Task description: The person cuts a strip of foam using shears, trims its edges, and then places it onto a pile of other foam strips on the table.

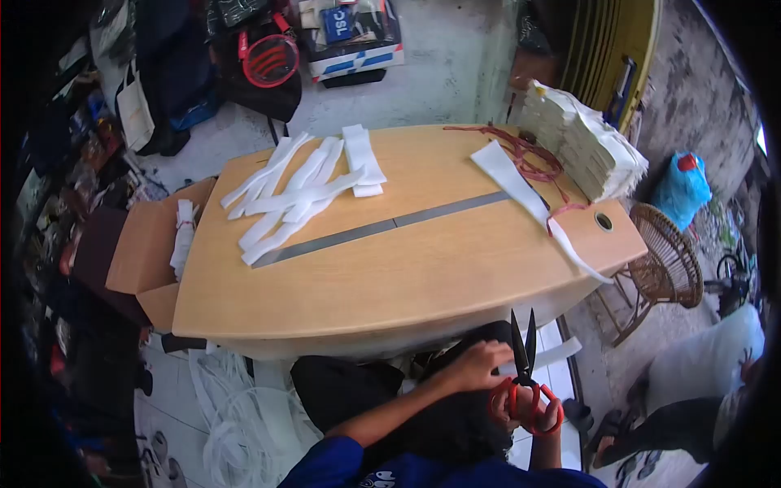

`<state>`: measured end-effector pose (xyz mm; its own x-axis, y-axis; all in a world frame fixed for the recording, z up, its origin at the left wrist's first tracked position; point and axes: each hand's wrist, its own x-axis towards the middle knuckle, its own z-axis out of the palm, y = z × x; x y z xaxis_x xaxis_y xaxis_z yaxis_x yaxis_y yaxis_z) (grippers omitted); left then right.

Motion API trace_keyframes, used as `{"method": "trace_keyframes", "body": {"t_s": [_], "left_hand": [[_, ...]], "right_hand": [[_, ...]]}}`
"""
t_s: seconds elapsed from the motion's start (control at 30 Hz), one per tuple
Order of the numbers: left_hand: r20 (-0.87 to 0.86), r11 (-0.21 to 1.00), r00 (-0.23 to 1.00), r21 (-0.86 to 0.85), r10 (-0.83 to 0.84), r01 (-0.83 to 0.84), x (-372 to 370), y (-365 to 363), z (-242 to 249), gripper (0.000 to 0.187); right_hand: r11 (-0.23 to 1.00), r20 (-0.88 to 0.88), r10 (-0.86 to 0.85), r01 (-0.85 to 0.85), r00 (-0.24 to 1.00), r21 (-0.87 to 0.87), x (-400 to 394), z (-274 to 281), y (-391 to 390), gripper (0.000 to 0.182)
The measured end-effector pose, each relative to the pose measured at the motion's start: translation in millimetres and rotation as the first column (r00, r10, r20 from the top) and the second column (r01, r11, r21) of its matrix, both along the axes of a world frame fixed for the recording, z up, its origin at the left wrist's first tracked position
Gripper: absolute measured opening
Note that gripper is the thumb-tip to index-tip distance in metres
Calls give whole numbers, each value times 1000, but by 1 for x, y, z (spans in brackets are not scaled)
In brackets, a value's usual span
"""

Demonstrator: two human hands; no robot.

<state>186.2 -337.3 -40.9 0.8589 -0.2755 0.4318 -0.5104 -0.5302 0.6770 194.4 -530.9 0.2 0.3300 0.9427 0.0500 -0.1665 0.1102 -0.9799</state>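
Observation:
My right hand point(525, 408) grips a pair of scissors point(525, 358) by its red handles, above my lap. The black blades point up toward the table, slightly apart. Just left of the scissors, my left hand point(482, 366) has its fingers curled at the end of a white foam strip point(560, 352). That strip passes behind the blades and sticks out to the right. On the table point(342, 301), several white strips point(301, 191) lie crossed at the left, beside short flat white pieces point(364, 160). A long metal ruler point(382, 226) lies across the middle.
At the table's right are a tapered white sheet point(508, 175), red cord point(533, 159) and a stack of white pieces point(590, 142). A cardboard box point(150, 248) stands left, a wicker chair point(663, 252) right. White offcuts point(252, 427) cover the floor. Another person's leg point(667, 435) shows lower right.

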Motion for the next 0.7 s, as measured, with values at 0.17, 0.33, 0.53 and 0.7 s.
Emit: {"method": "trace_keyframes", "body": {"t_s": [0.17, 0.33, 0.53, 0.7], "left_hand": [[-381, 982, 925, -173, 3, -75, -14, -34, -36, 35], [-344, 980, 935, -139, 88, -143, -28, -40, -58, 38], [-460, 932, 883, -272, 92, -239, -55, -13, -78, 33], [-485, 883, 846, -269, 221, -385, -83, 17, -63, 29]], "right_hand": [[989, -47, -140, 137, 989, -62, -2, -26, -8, 101], [917, 192, -300, 338, 934, -210, -1, -8, -5, 83], [684, 703, -519, 729, 486, 1, 73, 39, 27, 62], [438, 883, -271, 767, -384, 469, 216, 35, 46, 55]]}}
